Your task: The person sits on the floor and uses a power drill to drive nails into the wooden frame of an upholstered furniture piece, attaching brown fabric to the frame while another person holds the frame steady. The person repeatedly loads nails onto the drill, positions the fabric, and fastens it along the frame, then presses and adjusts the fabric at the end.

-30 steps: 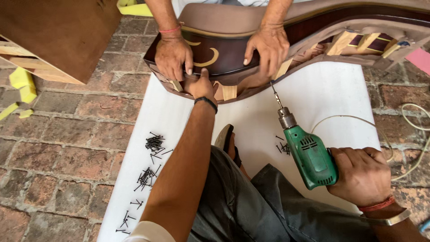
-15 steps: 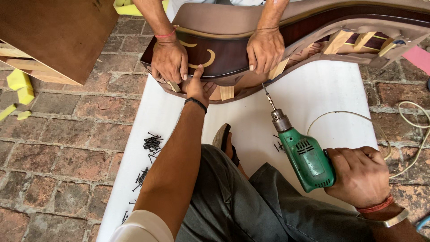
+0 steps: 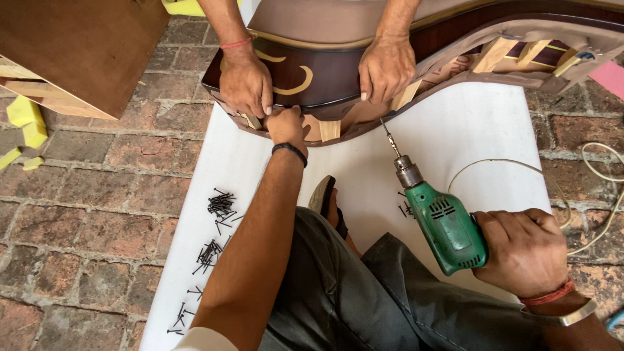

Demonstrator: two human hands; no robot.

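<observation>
My right hand (image 3: pixel 523 250) grips a green electric drill (image 3: pixel 442 221); its bit (image 3: pixel 390 138) points up toward the lower edge of a curved dark-brown furniture panel (image 3: pixel 416 45) with cream inlay and a wooden frame. My left hand (image 3: pixel 285 123) reaches forward, fingers closed against the wooden underside of that panel. Another person's two hands (image 3: pixel 246 83) (image 3: pixel 387 68) press down on the panel from the far side. Whether my left hand holds a screw is hidden.
A white sheet (image 3: pixel 481 130) covers the brick floor (image 3: pixel 78 195). Several black screws (image 3: pixel 218 208) lie scattered on its left side, a few more (image 3: pixel 404 209) beside the drill. The drill's white cord (image 3: pixel 598 188) loops at right. A brown wooden board (image 3: pixel 84 45) and yellow foam pieces (image 3: pixel 26 120) are at left.
The drill has moved up and forward, its bit now closer to the panel's lower edge. My left hand stays on the panel underside; the other person's hands hold still.
</observation>
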